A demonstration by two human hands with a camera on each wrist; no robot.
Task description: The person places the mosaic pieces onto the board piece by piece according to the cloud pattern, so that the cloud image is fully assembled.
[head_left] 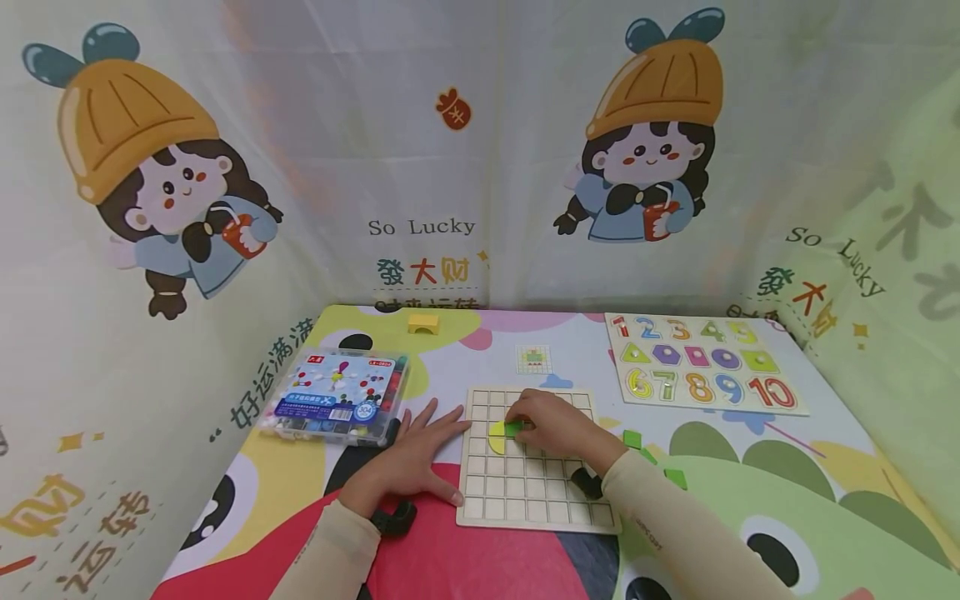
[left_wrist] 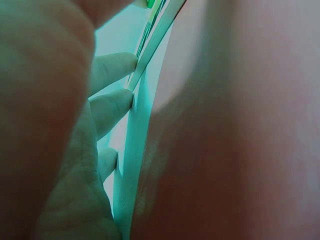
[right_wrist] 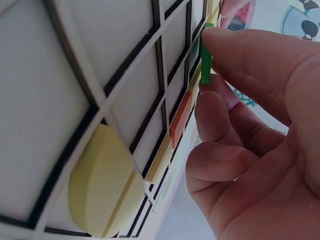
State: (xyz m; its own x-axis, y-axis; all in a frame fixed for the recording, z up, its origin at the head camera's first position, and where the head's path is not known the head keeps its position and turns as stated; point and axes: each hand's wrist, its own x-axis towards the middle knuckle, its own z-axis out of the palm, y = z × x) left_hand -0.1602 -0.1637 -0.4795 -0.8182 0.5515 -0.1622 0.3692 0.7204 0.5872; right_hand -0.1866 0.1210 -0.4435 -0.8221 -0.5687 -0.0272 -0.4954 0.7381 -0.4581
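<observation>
A wooden grid board [head_left: 525, 492] lies flat on the mat in front of me. My right hand [head_left: 551, 425] hovers over its upper part and pinches a small green tile [head_left: 513, 428] [right_wrist: 205, 65] between thumb and forefinger, just above the cells. A yellow half-round piece [head_left: 496, 437] [right_wrist: 102, 187] sits in the grid beside it, and orange and yellow pieces [right_wrist: 179, 120] fill nearby cells. My left hand [head_left: 408, 462] lies flat on the mat, fingers spread, with its fingertips [left_wrist: 122, 102] against the board's left edge [left_wrist: 150, 55].
Loose green tiles [head_left: 633, 438] lie right of the board. A number and shape puzzle [head_left: 701, 362] sits at the back right, a clear box of beads [head_left: 337, 396] at the left, a small pattern card [head_left: 534, 359] and a yellow block [head_left: 423, 322] farther back. Curtain walls enclose the table.
</observation>
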